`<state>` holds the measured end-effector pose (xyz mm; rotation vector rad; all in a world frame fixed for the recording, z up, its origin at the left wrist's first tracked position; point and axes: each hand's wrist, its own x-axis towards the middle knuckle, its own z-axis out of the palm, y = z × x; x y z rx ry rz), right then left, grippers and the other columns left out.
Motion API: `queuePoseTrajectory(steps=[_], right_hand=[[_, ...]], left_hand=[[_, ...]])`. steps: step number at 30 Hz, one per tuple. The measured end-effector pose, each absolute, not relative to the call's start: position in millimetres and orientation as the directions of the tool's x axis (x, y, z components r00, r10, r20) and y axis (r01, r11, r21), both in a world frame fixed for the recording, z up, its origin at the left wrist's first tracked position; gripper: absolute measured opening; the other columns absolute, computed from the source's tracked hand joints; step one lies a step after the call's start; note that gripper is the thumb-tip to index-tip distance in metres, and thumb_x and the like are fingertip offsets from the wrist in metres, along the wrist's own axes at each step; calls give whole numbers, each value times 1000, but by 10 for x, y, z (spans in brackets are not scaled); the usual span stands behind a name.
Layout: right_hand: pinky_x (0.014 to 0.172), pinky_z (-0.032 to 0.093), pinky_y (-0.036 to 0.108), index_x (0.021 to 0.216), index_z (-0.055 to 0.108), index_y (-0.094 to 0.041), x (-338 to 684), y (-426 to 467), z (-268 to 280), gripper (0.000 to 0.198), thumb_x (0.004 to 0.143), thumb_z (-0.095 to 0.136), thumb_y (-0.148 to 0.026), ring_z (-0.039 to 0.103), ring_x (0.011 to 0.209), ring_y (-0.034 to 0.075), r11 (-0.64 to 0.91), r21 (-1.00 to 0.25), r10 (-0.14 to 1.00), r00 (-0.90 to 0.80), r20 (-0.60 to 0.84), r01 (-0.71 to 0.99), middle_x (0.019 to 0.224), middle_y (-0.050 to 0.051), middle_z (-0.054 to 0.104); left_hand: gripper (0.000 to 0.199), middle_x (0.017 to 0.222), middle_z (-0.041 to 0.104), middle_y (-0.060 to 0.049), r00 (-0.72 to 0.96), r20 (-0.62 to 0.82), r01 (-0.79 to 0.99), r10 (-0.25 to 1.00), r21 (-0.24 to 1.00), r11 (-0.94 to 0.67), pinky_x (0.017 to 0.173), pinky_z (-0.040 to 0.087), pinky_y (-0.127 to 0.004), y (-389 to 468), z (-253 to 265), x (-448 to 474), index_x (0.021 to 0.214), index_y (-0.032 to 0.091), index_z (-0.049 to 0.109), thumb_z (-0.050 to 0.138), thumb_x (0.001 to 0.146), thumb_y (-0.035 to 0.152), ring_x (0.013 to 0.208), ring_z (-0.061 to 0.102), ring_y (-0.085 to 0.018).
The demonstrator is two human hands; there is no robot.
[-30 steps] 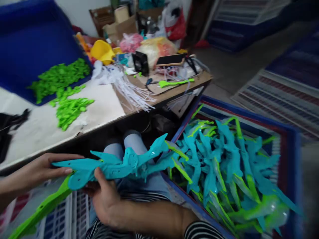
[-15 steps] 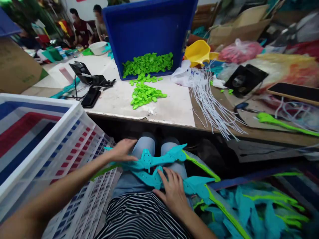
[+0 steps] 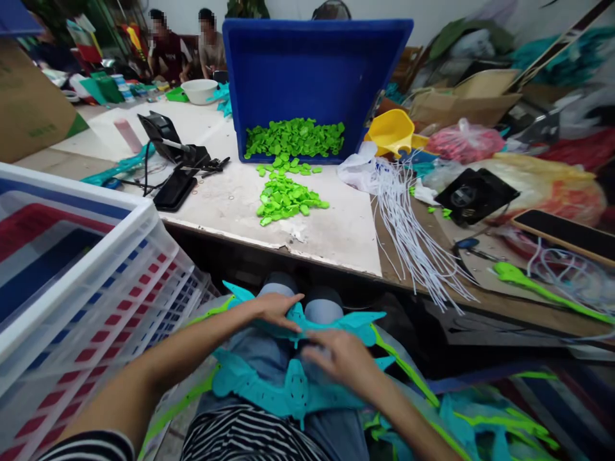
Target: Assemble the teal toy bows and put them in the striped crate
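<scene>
Two teal plastic wing-shaped parts with bright green strips and clear film lie across my lap. My left hand grips the farther teal winged part, just left of its raised centre. My right hand, slightly blurred, has its fingers apart and reaches to the middle of that same part; whether the fingertips touch it I cannot tell. Nearer my striped shirt, the second teal winged part rests on my thighs, partly under my right forearm.
A white basket stands at my left. Ahead on the table are a pile of green pieces, a tilted blue bin, a phone and white cords. More teal parts lie at lower right. Two people sit farther back.
My right hand has left the nearer winged part and moved up to the farther one. My left hand has shifted right towards its centre. The nearer part now sits lower on my lap.
</scene>
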<state>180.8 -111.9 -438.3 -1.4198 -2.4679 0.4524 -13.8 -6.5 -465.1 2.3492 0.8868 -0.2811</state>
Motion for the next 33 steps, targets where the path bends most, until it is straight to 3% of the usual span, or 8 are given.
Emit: queuePoseTrajectory(steps=[4, 6, 9, 16, 19, 22, 26, 33], right_hand=[[91, 40, 35, 107, 68, -14, 1915, 391, -3930, 28, 88, 49, -22, 57, 99, 20, 331, -402, 904, -165, 395, 854, 105, 12, 68], [96, 34, 37, 113, 64, -4, 1913, 1052, -3811, 31, 86, 51, -14, 51, 108, 20, 226, -402, 922, -61, 383, 887, 119, 19, 62], [92, 32, 36, 116, 60, 3, 1866, 1628, -3775, 35, 86, 51, -13, 47, 110, 19, 168, -387, 942, -31, 335, 907, 118, 21, 61], [84, 32, 37, 104, 67, -7, 1928, 1168, -3953, 26, 85, 54, -20, 47, 96, 24, 103, -194, 946, -35, 323, 976, 95, 16, 65], [78, 36, 37, 100, 68, -13, 2066, 703, -4059, 27, 88, 52, -31, 48, 87, 26, 158, -27, 924, -138, 356, 987, 87, 14, 64], [78, 39, 37, 106, 66, -14, 2217, 457, -4158, 33, 90, 48, -36, 49, 92, 27, 277, 28, 889, -268, 371, 960, 97, 15, 64], [83, 42, 41, 116, 61, -14, 2363, 506, -4193, 33, 92, 43, -27, 49, 108, 28, 443, -36, 837, -399, 374, 896, 120, 15, 61], [87, 46, 42, 103, 66, -19, 2182, -72, -4260, 24, 89, 54, -34, 56, 100, 24, 607, -308, 767, -440, 467, 733, 106, 10, 68]], left_hand=[[88, 112, 65, -20, 663, -350, 744, 661, 406, -531, 82, 48, -38, -251, -4746, 57, 148, 13, 23, 55, 80, 57, 102, 63, -33], [79, 115, 64, -20, 597, -308, 780, 740, 439, -446, 85, 48, -39, -337, -4779, 123, 146, 13, 29, 55, 82, 52, 106, 61, -33], [65, 120, 63, -17, 535, -281, 771, 797, 548, -325, 91, 47, -40, -383, -4837, 169, 141, 16, 40, 54, 85, 45, 111, 59, -31], [53, 129, 60, -11, 494, -268, 673, 827, 720, -169, 100, 42, -33, -233, -4984, 233, 131, 16, 53, 59, 83, 37, 119, 55, -25], [55, 124, 62, -13, 492, -280, 658, 824, 740, -141, 96, 44, -32, -140, -5015, 315, 128, 13, 56, 62, 80, 38, 113, 58, -26], [53, 120, 64, -14, 535, -331, 655, 777, 743, -134, 90, 45, -31, -36, -4986, 356, 125, 10, 58, 60, 80, 38, 106, 61, -26], [34, 96, 70, -7, 678, -417, 620, 605, 767, -166, 75, 45, -26, 94, -4904, 299, 108, 11, 66, 50, 84, 30, 86, 62, -20], [29, 75, 63, 2, 650, -520, 573, 555, 814, 92, 63, 37, -21, 192, -5020, 245, 99, 14, 68, 53, 81, 29, 68, 49, -12]])
